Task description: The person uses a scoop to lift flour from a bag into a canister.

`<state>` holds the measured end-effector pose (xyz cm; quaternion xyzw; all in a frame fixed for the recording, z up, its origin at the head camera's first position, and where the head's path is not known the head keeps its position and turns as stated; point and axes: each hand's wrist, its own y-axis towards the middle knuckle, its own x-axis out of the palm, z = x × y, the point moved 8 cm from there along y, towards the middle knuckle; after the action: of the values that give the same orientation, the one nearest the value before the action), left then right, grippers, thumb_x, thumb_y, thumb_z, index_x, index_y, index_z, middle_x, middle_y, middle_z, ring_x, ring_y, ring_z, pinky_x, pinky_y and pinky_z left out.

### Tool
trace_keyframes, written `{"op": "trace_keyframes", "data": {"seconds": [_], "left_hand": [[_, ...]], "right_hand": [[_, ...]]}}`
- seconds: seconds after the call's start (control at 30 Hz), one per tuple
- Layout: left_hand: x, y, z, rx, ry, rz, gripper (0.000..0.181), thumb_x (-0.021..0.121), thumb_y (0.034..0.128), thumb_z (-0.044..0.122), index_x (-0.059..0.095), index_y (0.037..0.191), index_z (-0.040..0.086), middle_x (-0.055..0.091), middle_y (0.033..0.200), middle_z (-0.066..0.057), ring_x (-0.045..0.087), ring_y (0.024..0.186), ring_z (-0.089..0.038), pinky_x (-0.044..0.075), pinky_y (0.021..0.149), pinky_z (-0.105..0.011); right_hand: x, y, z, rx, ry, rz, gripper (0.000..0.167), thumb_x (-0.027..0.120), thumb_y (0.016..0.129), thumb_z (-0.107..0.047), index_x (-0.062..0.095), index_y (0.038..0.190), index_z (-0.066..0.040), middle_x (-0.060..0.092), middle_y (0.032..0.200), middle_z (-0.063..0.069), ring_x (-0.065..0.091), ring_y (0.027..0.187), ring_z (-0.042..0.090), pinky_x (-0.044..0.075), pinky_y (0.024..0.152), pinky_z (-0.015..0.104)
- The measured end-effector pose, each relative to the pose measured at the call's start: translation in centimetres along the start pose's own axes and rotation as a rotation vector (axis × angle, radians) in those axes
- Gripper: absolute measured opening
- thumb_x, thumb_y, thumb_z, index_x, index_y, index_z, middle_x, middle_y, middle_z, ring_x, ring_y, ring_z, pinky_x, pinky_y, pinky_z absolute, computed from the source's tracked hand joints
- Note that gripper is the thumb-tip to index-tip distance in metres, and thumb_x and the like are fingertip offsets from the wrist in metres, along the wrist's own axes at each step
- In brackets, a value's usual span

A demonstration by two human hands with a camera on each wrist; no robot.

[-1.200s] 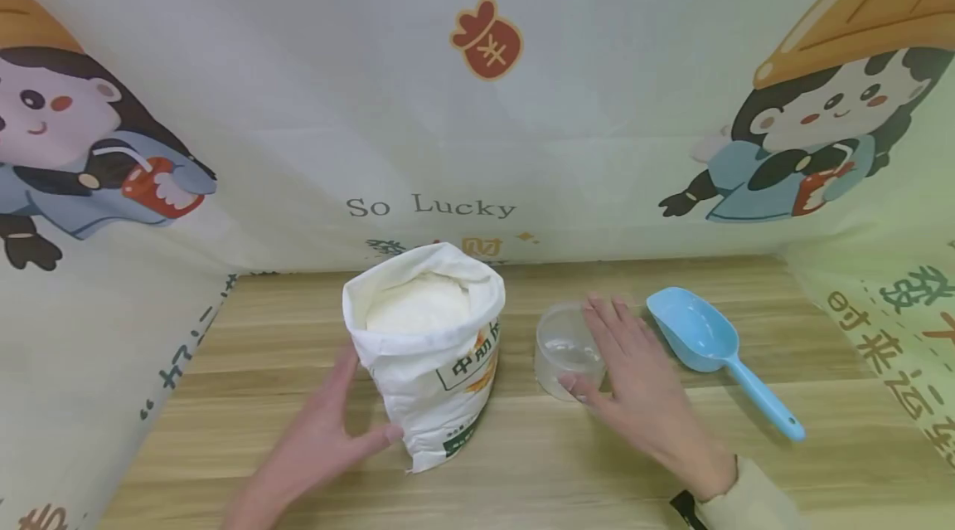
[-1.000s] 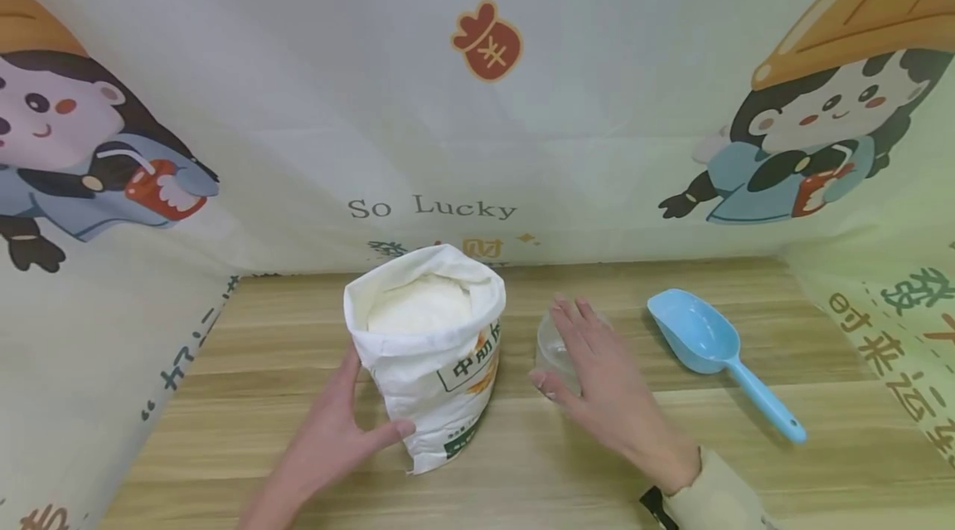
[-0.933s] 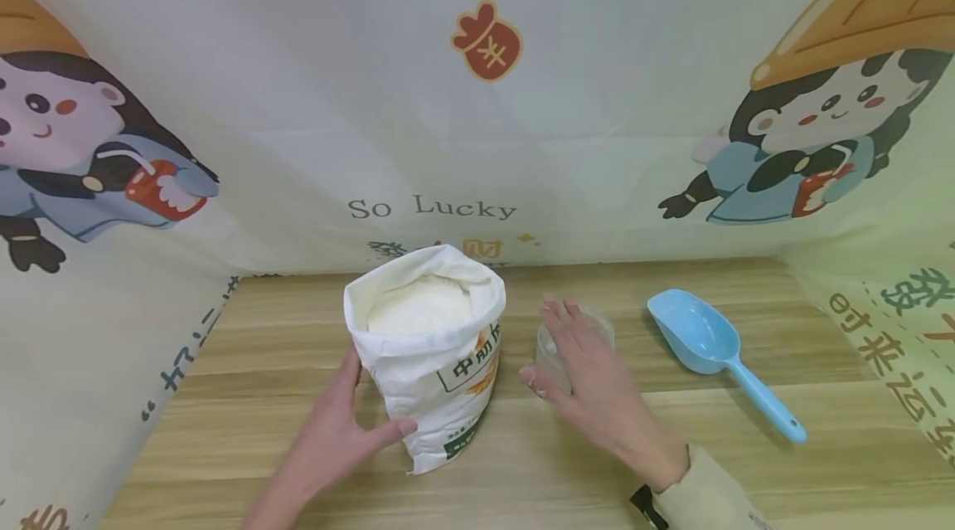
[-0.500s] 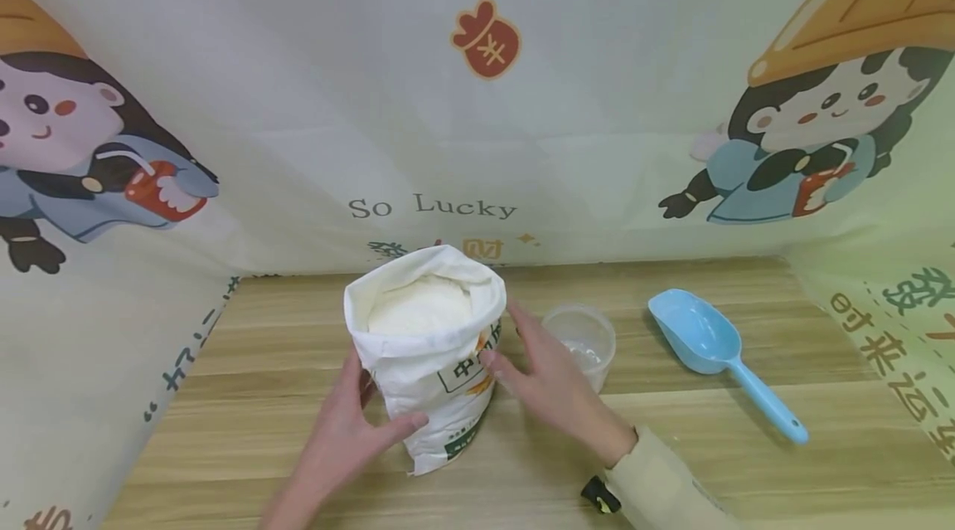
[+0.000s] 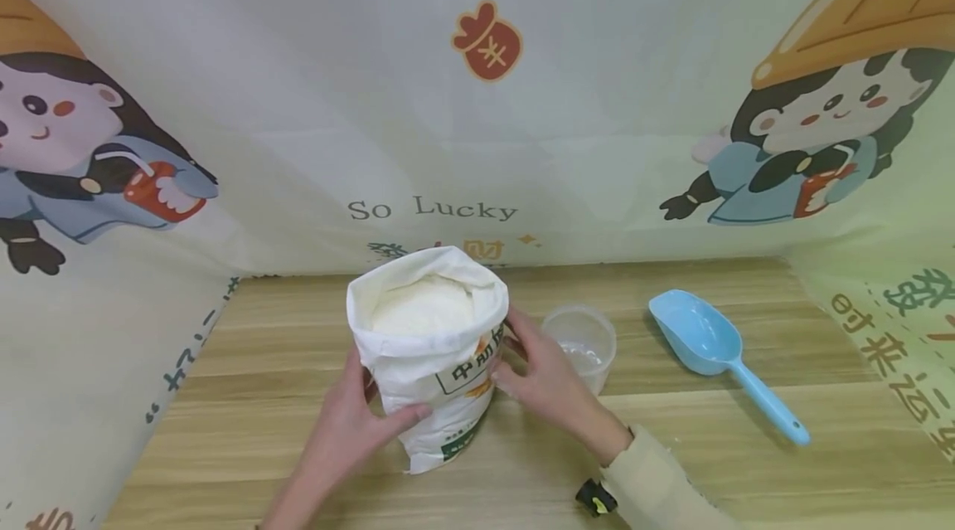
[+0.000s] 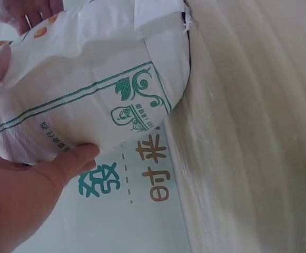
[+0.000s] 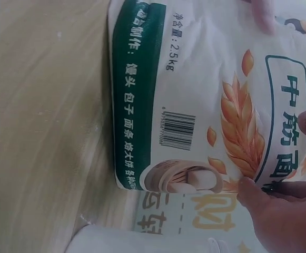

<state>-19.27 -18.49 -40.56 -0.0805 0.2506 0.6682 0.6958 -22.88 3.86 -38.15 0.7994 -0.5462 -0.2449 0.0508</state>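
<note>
A white printed bag (image 5: 418, 381) with its top rolled open stands upright on the table, white powder (image 5: 423, 306) inside. My left hand (image 5: 351, 422) grips its left side, thumb on the front and fingers behind. On the right side my right hand (image 5: 555, 385) holds the bag, thumb near the printed label. The left wrist view shows the left hand (image 6: 31, 195) round the bag (image 6: 89, 89). In the right wrist view the right hand (image 7: 289, 211) pinches the bag (image 7: 195, 95) by the wheat print. Some fingertips are hidden behind the bag.
A clear round tub (image 5: 589, 343) stands just right of the right hand, also partly seen in the right wrist view. Farther right lies a light blue scoop (image 5: 701, 335), handle toward the front right. A printed cloth (image 5: 597, 140) rises behind and beside the wooden table (image 5: 746, 480).
My right hand has moved left from over the clear tub to the bag and taken hold of its right side. The left hand has closed in round the left side.
</note>
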Motion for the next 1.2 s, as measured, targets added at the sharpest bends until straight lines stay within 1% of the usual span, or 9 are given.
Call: {"op": "trace_keyframes", "data": {"seconds": [0.13, 0.23, 0.37, 0.43, 0.57, 0.73, 0.87, 1.07, 1.2], "left_hand": [[0.0, 0.8, -0.2, 0.023, -0.012, -0.015, 0.104, 0.098, 0.0700, 0.021, 0.035, 0.152, 0.014, 0.059, 0.138, -0.011, 0.061, 0.123, -0.030, 0.051, 0.104, -0.049], [-0.1, 1.4, -0.2, 0.034, 0.020, -0.017, 0.098, 0.099, 0.0693, 0.021, 0.040, 0.147, 0.014, 0.062, 0.133, -0.008, 0.063, 0.118, -0.027, 0.054, 0.098, -0.050], [-0.3, 2.1, -0.5, 0.024, 0.065, -0.014, 0.093, 0.099, 0.0676, 0.023, 0.045, 0.142, 0.014, 0.067, 0.127, -0.005, 0.064, 0.112, -0.023, 0.054, 0.095, -0.049], [-0.3, 2.4, -0.6, 0.016, 0.064, -0.017, 0.092, 0.099, 0.0669, 0.022, 0.046, 0.142, 0.013, 0.068, 0.125, -0.005, 0.065, 0.111, -0.023, 0.054, 0.095, -0.048], [-0.2, 3.1, -0.7, 0.024, 0.020, -0.036, 0.093, 0.099, 0.0657, 0.019, 0.046, 0.143, 0.015, 0.067, 0.126, -0.004, 0.064, 0.113, -0.023, 0.051, 0.099, -0.049], [0.1, 4.1, -0.5, 0.076, -0.035, -0.074, 0.095, 0.099, 0.0673, 0.020, 0.045, 0.145, 0.019, 0.064, 0.131, 0.000, 0.060, 0.121, -0.023, 0.047, 0.103, -0.052], [0.4, 4.8, -0.4, 0.099, -0.073, -0.097, 0.094, 0.098, 0.0685, 0.019, 0.045, 0.146, 0.022, 0.062, 0.133, 0.002, 0.058, 0.124, -0.022, 0.045, 0.105, -0.053], [0.7, 5.4, -0.7, 0.076, -0.073, -0.109, 0.092, 0.098, 0.0686, 0.017, 0.047, 0.144, 0.023, 0.063, 0.132, 0.002, 0.059, 0.123, -0.023, 0.047, 0.103, -0.052], [0.9, 5.5, -0.8, 0.072, -0.117, -0.126, 0.092, 0.097, 0.0706, 0.014, 0.045, 0.146, 0.022, 0.062, 0.134, 0.000, 0.058, 0.124, -0.024, 0.047, 0.104, -0.052]], "right_hand": [[0.0, -0.5, -0.1, -0.017, -0.030, 0.005, 0.087, 0.065, 0.086, -0.001, 0.027, 0.164, -0.010, 0.034, 0.166, 0.008, 0.035, 0.150, 0.029, 0.041, 0.114, 0.049], [0.1, -0.8, -0.2, -0.009, -0.039, 0.002, 0.089, 0.067, 0.087, -0.003, 0.024, 0.165, -0.014, 0.030, 0.167, 0.006, 0.034, 0.150, 0.029, 0.040, 0.114, 0.050], [0.2, -1.4, -0.2, 0.008, -0.075, 0.001, 0.090, 0.071, 0.089, -0.007, 0.023, 0.166, -0.017, 0.032, 0.166, 0.005, 0.035, 0.150, 0.028, 0.040, 0.114, 0.051], [0.1, -1.7, -0.2, 0.012, -0.114, 0.009, 0.089, 0.073, 0.091, -0.012, 0.024, 0.165, -0.018, 0.034, 0.165, 0.005, 0.037, 0.149, 0.028, 0.041, 0.114, 0.052], [-0.1, -2.2, -0.4, 0.010, -0.184, 0.019, 0.087, 0.075, 0.091, -0.019, 0.027, 0.164, -0.018, 0.036, 0.164, 0.006, 0.039, 0.148, 0.029, 0.043, 0.111, 0.053], [-0.2, -2.6, -0.6, 0.014, -0.210, 0.019, 0.087, 0.074, 0.091, -0.017, 0.028, 0.164, -0.016, 0.035, 0.165, 0.007, 0.037, 0.149, 0.029, 0.042, 0.112, 0.053], [-0.4, -2.9, -0.7, 0.019, -0.211, 0.023, 0.088, 0.074, 0.092, -0.016, 0.025, 0.165, -0.016, 0.032, 0.166, 0.007, 0.035, 0.150, 0.029, 0.039, 0.114, 0.053], [-0.6, -3.2, -0.6, 0.049, -0.245, 0.023, 0.089, 0.072, 0.093, -0.019, 0.021, 0.166, -0.017, 0.027, 0.168, 0.007, 0.030, 0.152, 0.029, 0.029, 0.120, 0.055], [-1.0, -3.7, -0.5, 0.103, -0.303, 0.014, 0.086, 0.069, 0.096, -0.024, 0.020, 0.166, -0.014, 0.023, 0.169, 0.006, 0.027, 0.153, 0.031, 0.024, 0.121, 0.056]]}}
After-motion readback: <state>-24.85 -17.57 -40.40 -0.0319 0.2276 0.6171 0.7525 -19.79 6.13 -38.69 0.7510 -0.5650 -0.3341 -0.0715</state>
